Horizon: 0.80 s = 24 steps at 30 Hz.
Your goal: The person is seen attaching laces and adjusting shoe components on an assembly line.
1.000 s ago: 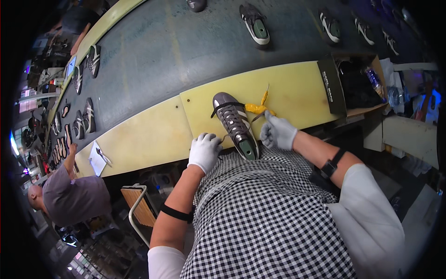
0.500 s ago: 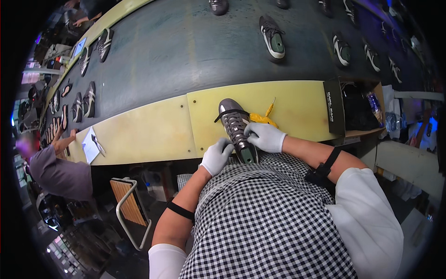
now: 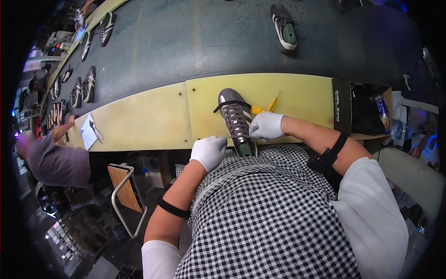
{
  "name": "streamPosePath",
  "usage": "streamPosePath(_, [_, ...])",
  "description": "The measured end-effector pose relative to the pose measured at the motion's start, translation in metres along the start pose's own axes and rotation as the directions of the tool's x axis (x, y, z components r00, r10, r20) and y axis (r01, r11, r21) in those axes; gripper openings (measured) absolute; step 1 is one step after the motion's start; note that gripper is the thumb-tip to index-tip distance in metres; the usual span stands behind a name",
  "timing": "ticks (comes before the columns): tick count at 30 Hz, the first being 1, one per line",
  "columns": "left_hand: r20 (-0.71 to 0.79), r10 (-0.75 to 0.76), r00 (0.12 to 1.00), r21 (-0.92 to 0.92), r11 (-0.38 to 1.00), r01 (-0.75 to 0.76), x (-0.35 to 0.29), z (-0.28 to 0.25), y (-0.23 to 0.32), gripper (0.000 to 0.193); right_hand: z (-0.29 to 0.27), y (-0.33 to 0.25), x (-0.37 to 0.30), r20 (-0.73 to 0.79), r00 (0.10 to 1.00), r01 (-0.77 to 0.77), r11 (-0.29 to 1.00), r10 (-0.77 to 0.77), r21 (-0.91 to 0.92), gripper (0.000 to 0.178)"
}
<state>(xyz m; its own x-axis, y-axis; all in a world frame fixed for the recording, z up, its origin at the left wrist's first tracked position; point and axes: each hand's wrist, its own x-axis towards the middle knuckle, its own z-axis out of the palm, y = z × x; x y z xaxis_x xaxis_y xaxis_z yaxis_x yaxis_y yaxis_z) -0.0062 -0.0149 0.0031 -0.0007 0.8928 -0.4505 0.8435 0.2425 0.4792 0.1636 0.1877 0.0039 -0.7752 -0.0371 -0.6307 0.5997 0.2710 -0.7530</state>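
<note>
A grey lace-up sneaker [image 3: 228, 96] with pale side stripes lies on the yellow tabletop, toe pointing away from me and heel near my apron. Its grey lace [image 3: 239, 136] runs across the top of the tongue between my hands. My left hand [image 3: 209, 152], in a white glove, is closed on the left end of the lace beside the heel. My gloved right hand [image 3: 267, 126] pinches the other end close to the shoe's right side. Around the toe area goes a black band [image 3: 222, 106]. A green insert [image 3: 246, 149] shows in the shoe opening.
Yellow cord or cloth [image 3: 265, 108] lies right of the shoe. An open box [image 3: 342, 107] with dark contents stands farther right. Beyond is a dark conveyor with another sneaker [image 3: 284, 30] and several shoes at left. A person [image 3: 58, 158] leans at the left edge near white paper [image 3: 88, 132].
My hands have drawn apart sideways, and the lace now stretches between them. My view has tilted slightly. Several sneakers at the upper right no longer show there.
</note>
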Motion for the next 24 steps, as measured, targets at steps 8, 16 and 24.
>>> streamPosePath(8, [-0.509,-0.260,0.821,-0.213,0.962,0.173,0.027,0.008,0.015,0.018,0.046,0.038,0.007,0.021,0.994,0.031,0.440,-0.111,0.897,0.031])
streamPosePath(16, [-0.256,-0.336,0.906,-0.523,0.837,0.163,0.023,-0.006,0.035,0.032,0.062,0.018,0.021,-0.576,0.708,0.451,0.889,-0.408,-0.074,0.027])
streamPosePath(24, [0.078,-0.413,0.908,-0.662,0.659,0.357,0.036,-0.010,0.022,0.025,0.069,0.009,0.023,-0.583,0.705,0.345,0.913,-0.404,-0.216,0.016])
